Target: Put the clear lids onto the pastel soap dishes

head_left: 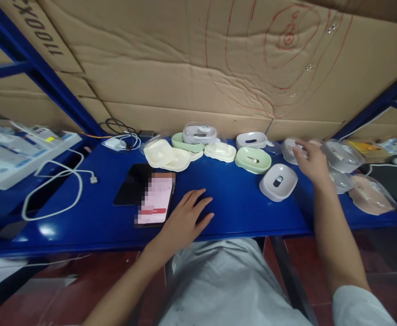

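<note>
My left hand (191, 215) lies on the blue tabletop with its fingers spread, holding nothing, just right of a lit phone (156, 199). Farther right, my right hand (310, 160) reaches to the back of the table. Its thumb and fingers are bent over the right end of a pale grey soap dish (288, 151), partly hiding it; the fingers are slightly blurred. Nearer to me stands another pale grey soap dish (280, 181) with a slot in its middle. A green soap dish (253, 159) and a further grey dish (251, 139) are to its left.
Cream dish parts (176, 159), a cream tray (220, 152) and a green dish (186, 144) crowd the back. Clear-lidded boxes (343, 156) and a pink box (371, 194) stand at right. A black tablet (128, 185), white cable (79, 185) and power strip (45, 154) are left.
</note>
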The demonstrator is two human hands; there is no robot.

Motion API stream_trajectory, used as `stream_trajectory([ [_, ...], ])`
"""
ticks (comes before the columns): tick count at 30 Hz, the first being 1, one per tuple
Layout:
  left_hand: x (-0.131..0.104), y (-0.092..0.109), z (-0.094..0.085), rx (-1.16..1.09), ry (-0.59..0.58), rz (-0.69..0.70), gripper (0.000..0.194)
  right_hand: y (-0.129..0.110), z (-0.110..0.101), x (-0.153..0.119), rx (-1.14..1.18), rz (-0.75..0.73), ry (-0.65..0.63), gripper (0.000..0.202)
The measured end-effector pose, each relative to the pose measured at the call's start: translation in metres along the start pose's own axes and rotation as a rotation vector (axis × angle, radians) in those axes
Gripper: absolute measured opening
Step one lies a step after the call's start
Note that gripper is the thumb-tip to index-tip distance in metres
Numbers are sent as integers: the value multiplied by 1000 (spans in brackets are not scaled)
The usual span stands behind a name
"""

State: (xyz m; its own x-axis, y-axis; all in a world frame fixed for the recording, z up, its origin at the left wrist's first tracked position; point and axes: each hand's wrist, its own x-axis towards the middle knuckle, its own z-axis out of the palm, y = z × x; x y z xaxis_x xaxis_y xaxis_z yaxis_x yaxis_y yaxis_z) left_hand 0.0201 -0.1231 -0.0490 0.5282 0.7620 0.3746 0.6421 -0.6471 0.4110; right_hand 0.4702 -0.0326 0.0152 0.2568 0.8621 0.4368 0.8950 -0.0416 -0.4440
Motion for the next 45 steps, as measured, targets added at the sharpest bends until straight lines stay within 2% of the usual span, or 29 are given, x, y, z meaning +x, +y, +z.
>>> stream_trajectory([
  [3, 0, 1, -1, 0, -12, -6, 37, -10, -17, -38, 116, -212, -153, 37],
  [5, 0, 2, -1, 4, -24, -8, 37, -8, -21, -68, 172, -354, -234, 37],
  [7, 1, 2, -2, 8, -28, -13, 37, -4, -21, -94, 168, -421, -271, 40],
  [10, 1, 4, -4, 6, -33, -15, 38, -9, -20, -120, 57, -423, -258, 38],
  [13, 1, 7, -7, -10, -59, 7, 46, -39, -15, -135, -34, -485, -275, 36],
  [17, 1, 11, -12, -11, -104, 90, 58, -100, 3, -148, 7, -680, -389, 38],
  [20, 1, 11, -12, 9, -97, 147, 57, -134, 19, -138, 112, -852, -487, 39],
  [23, 0, 9, -9, 40, -61, 128, 45, -150, 37, -104, 136, -915, -483, 39],
  [28, 0, 7, -5, 81, -15, 103, 34, -151, 82, -48, -122, -799, -361, 44],
  [31, 1, 6, -5, 90, 37, 98, 30, -143, 106, -40, -171, -759, -339, 47],
  [33, 2, 5, -6, 74, 86, 89, 30, -138, 112, -41, -151, -754, -341, 45],
  [37, 3, 6, -11, -4, 233, 36, 30, -131, 102, -48, -75, -809, -408, 36],
  [40, 3, 7, -14, -38, 329, 3, 34, -137, 81, -54, 75, -901, -557, 25],
  [43, 2, 7, -13, -33, 362, 7, 37, -147, 61, -60, 272, -973, -696, 23],
  [45, 2, 6, -12, -27, 351, 17, 38, -151, 52, -63, 305, -983, -652, 24],
])
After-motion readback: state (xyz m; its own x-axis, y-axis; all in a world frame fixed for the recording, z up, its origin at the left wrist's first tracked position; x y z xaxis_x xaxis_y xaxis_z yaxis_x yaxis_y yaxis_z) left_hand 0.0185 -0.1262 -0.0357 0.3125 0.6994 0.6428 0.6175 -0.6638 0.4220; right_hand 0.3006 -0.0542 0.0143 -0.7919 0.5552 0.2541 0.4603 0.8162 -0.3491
